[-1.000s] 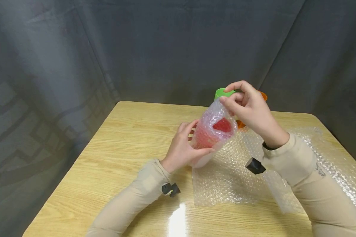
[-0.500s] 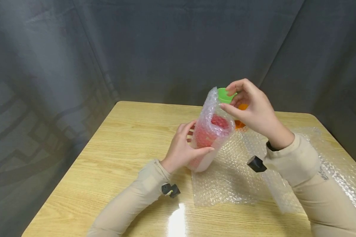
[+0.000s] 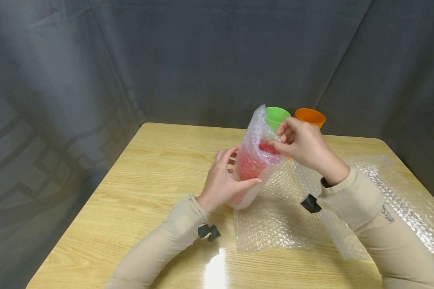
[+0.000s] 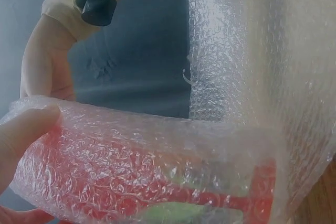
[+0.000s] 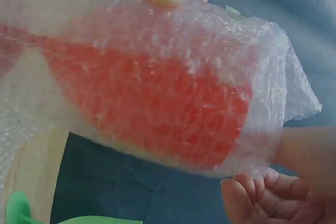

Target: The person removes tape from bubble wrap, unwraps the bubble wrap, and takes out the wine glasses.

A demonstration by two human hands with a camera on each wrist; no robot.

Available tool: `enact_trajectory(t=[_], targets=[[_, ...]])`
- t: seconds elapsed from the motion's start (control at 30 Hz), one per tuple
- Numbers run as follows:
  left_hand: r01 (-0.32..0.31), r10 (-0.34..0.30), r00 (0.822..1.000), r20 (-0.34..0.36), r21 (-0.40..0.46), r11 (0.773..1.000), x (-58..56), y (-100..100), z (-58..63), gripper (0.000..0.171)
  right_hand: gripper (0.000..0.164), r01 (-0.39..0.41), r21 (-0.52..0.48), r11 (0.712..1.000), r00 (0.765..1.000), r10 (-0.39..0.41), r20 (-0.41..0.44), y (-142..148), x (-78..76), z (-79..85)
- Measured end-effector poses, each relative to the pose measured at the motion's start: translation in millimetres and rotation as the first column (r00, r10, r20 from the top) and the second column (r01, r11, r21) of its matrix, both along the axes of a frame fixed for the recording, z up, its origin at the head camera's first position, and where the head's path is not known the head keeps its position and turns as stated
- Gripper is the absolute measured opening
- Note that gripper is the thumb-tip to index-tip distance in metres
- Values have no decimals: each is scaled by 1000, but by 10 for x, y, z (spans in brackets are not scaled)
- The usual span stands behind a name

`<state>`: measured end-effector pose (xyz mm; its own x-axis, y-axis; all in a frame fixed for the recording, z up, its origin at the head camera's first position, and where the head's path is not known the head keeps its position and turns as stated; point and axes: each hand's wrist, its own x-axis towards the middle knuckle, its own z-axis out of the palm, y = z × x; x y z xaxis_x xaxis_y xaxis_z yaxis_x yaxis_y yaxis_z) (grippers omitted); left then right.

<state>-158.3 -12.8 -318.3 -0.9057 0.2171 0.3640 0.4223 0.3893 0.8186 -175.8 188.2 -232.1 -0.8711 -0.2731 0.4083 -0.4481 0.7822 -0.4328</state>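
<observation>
My left hand (image 3: pixel 220 182) grips a red goblet (image 5: pixel 163 103) rolled in bubble wrap (image 3: pixel 254 128), holding it tilted over the table with its mouth up and to the right. Through the wrap, the right wrist view shows the red bowl narrowing to a stem. The wrap stands past the goblet's rim as a loose collar with a pointed corner. At that collar my right hand (image 3: pixel 307 144) pinches the edge, its thumb inside the opening and its curled fingers outside. Part of the left fingers is hidden behind the roll.
Behind the roll stand a green goblet (image 3: pixel 277 114) and an orange goblet (image 3: pixel 311 116), both partly hidden. A flat bubble wrap sheet (image 3: pixel 282 224) lies on the wooden table (image 3: pixel 159 172) below the hands, with more bubble wrap (image 3: pixel 405 200) to the right. Grey curtains (image 3: pixel 217 60) surround the table.
The right hand let go of the wrap's upper corner, opened a little away from it, then came down to the collar's right edge. The left hand keeps its grip; the roll tilted slightly.
</observation>
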Motion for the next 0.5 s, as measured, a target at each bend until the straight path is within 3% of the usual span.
enact_trajectory(t=[0.1, 0.23, 0.37, 0.5], targets=[[-6, 6, 1000, 15, 0, 1000, -6, -5, 5, 82, 13, -3, -15, 1000, 997, 2, -73, 6, 5, -26], [-2, 1, 999, 45, 16, 1000, -16, -15, 10, 82, 12, -32, -49, 998, 995, 27, -101, 16, 11, -25], [8, -11, 998, 67, 37, 999, -30, -27, 3, 83, 19, -59, -94, 994, 998, 56, -36, 30, 15, -2], [19, -22, 996, 84, 45, 999, -43, -32, -5, 84, 26, -52, -157, 986, 993, 68, 99, 57, 4, 3]])
